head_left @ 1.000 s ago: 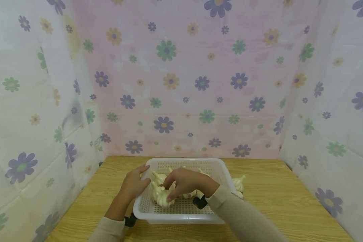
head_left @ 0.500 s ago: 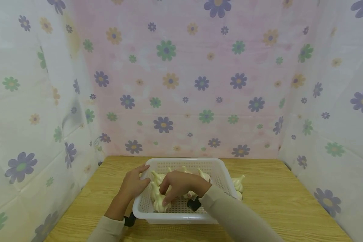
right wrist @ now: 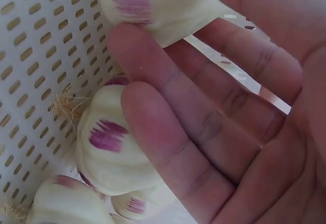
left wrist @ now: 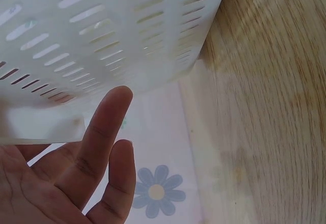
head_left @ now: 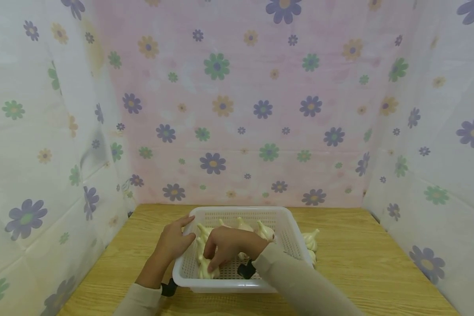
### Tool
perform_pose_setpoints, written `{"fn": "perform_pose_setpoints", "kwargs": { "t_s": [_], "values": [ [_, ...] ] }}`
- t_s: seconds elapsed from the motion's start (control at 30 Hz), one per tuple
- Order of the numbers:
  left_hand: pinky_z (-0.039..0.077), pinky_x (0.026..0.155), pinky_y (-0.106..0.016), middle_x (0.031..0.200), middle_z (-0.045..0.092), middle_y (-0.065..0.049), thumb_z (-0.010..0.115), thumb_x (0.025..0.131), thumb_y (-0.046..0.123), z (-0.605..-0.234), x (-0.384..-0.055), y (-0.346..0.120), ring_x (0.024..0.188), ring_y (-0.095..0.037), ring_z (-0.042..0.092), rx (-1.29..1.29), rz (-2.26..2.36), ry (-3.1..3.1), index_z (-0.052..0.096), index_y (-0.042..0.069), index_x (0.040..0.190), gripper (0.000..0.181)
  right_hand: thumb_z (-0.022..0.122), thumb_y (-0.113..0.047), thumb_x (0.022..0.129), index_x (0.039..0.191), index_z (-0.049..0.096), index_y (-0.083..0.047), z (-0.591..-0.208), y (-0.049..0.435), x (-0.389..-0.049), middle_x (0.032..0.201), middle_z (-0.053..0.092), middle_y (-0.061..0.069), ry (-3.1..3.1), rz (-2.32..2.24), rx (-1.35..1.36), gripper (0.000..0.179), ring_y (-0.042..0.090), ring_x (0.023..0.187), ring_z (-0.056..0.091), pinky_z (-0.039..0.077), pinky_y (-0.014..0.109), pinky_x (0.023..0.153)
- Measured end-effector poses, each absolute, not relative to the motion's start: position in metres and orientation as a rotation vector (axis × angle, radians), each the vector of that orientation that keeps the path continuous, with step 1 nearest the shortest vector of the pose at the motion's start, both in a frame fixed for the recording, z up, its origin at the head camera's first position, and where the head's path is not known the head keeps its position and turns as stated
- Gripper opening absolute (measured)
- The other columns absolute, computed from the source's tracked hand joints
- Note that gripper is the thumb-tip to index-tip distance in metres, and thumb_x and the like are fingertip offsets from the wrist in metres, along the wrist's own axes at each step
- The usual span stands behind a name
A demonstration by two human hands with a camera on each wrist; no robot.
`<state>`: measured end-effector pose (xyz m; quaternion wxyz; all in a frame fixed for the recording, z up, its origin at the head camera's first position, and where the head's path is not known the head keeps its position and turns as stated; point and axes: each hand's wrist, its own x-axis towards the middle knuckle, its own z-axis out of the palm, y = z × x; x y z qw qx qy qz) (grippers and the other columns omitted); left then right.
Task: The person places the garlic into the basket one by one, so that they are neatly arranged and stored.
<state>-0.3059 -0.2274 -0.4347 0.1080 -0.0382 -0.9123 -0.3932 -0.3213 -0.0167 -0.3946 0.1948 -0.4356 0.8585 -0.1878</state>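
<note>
A white plastic basket (head_left: 237, 283) with slotted walls holds several garlic bulbs. At its left rim, my left hand (head_left: 175, 242) grips the edge; the left wrist view shows fingers (left wrist: 104, 137) against the outer wall, below the rim. My right hand (head_left: 230, 244) reaches inside and pinches a garlic bulb (head_left: 206, 269) at the near left corner. In the right wrist view that bulb (right wrist: 163, 10), marked with purple, sits between thumb and fingers. Another bulb (right wrist: 117, 142) with dry roots lies beside the fingers. My right hand covers some of the bulbs from above.
Two more garlic bulbs (head_left: 311, 242) lie on the wooden table (head_left: 355, 263) just right of the basket. Flower-print cloth (head_left: 237, 96) hangs behind and on both sides. A black wrist camera mount (head_left: 246, 269) dips inside the basket beneath the right sleeve.
My right hand has shifted left and slightly toward me, moving the pinched garlic bulb to the near left corner. Bulbs farther back show more now. The left hand stays at the rim.
</note>
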Motion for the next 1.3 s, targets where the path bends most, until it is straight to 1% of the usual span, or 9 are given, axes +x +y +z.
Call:
{"fn": "perform_pose_setpoints", "kwargs": {
  "t_s": [0.1, 0.37, 0.57, 0.67, 0.73, 0.87, 0.97, 1.17, 1.3],
  "values": [
    [0.05, 0.047, -0.027, 0.16, 0.046, -0.014, 0.067, 0.086, 0.014, -0.4349, -0.3061, -0.2282, 0.063, -0.016, 0.064, -0.115, -1.156, -2.686, 0.06, 0.01, 0.146, 0.06, 0.089, -0.026, 0.081, 0.091, 0.083, -0.02, -0.3937, -0.019, -0.3193, 0.081, 0.073, -0.016, 2.431, -0.49, -1.253, 0.013, 0.0, 0.066, 0.065, 0.056, 0.018, 0.06],
    [0.051, 0.05, -0.026, 0.159, 0.047, -0.015, 0.068, 0.086, 0.014, -0.4339, -0.3054, -0.2273, 0.073, -0.017, 0.066, -0.108, -1.147, -2.692, 0.061, 0.01, 0.145, 0.059, 0.091, -0.024, 0.078, 0.098, 0.084, -0.02, -0.3952, -0.021, -0.3178, 0.082, 0.074, -0.016, 2.411, -0.535, -1.193, 0.021, 0.004, 0.063, 0.069, 0.058, 0.021, 0.059],
    [0.052, 0.051, -0.027, 0.159, 0.047, -0.015, 0.068, 0.086, 0.014, -0.4338, -0.3047, -0.2272, 0.073, -0.017, 0.066, -0.11, -1.149, -2.692, 0.061, 0.009, 0.146, 0.06, 0.093, -0.025, 0.076, 0.098, 0.082, -0.019, -0.3973, -0.0221, -0.3148, 0.08, 0.074, -0.015, 2.418, -0.535, -1.166, 0.026, 0.006, 0.063, 0.071, 0.059, 0.023, 0.058],
    [0.051, 0.048, -0.027, 0.16, 0.046, -0.014, 0.068, 0.086, 0.014, -0.4351, -0.3054, -0.2277, 0.063, -0.018, 0.062, -0.102, -1.162, -2.695, 0.06, 0.01, 0.146, 0.06, 0.093, -0.023, 0.075, 0.097, 0.081, -0.02, -0.3966, -0.0226, -0.3133, 0.079, 0.073, -0.013, 2.405, -0.553, -1.144, 0.025, 0.009, 0.062, 0.072, 0.061, 0.026, 0.058],
    [0.05, 0.048, -0.026, 0.16, 0.047, -0.013, 0.068, 0.086, 0.014, -0.4364, -0.3069, -0.2279, 0.064, -0.016, 0.06, -0.106, -1.149, -2.69, 0.061, 0.011, 0.146, 0.06, 0.094, -0.022, 0.075, 0.096, 0.081, -0.02, -0.3959, -0.0227, -0.3128, 0.08, 0.073, -0.013, 2.397, -0.564, -1.136, 0.024, 0.01, 0.062, 0.073, 0.062, 0.028, 0.059],
    [0.048, 0.046, -0.026, 0.159, 0.047, -0.013, 0.068, 0.086, 0.015, -0.4382, -0.3088, -0.2277, 0.056, -0.014, 0.056, -0.118, -1.139, -2.686, 0.061, 0.011, 0.145, 0.06, 0.094, -0.022, 0.075, 0.093, 0.081, -0.024, -0.3951, -0.0224, -0.3128, 0.079, 0.072, -0.013, 2.394, -0.563, -1.146, 0.023, 0.009, 0.061, 0.072, 0.062, 0.03, 0.059],
    [0.046, 0.044, -0.027, 0.16, 0.046, -0.013, 0.068, 0.086, 0.015, -0.4384, -0.3086, -0.2274, 0.047, -0.013, 0.046, -0.114, -1.149, -2.689, 0.061, 0.011, 0.146, 0.06, 0.094, -0.022, 0.075, 0.092, 0.081, -0.027, -0.3967, -0.0216, -0.3138, 0.078, 0.072, -0.015, 2.383, -0.562, -1.165, 0.022, 0.008, 0.061, 0.072, 0.063, 0.032, 0.06],
    [0.048, 0.046, -0.027, 0.16, 0.046, -0.013, 0.068, 0.087, 0.015, -0.4373, -0.3081, -0.2267, 0.052, -0.013, 0.053, -0.111, -1.156, -2.686, 0.061, 0.011, 0.146, 0.06, 0.093, -0.021, 0.075, 0.093, 0.081, -0.028, -0.3981, -0.0193, -0.3149, 0.079, 0.073, -0.016, 2.358, -0.565, -1.178, 0.022, 0.008, 0.063, 0.072, 0.063, 0.032, 0.062],
    [0.048, 0.047, -0.028, 0.16, 0.046, -0.014, 0.067, 0.087, 0.014, -0.4365, -0.307, -0.2272, 0.046, -0.012, 0.041, -0.11, -1.169, -2.684, 0.06, 0.012, 0.147, 0.06, 0.093, -0.021, 0.075, 0.096, 0.082, -0.027, -0.3975, -0.0186, -0.3152, 0.08, 0.073, -0.015, 2.35, -0.557, -1.188, 0.025, 0.009, 0.063, 0.073, 0.064, 0.032, 0.062]
  ]
}}
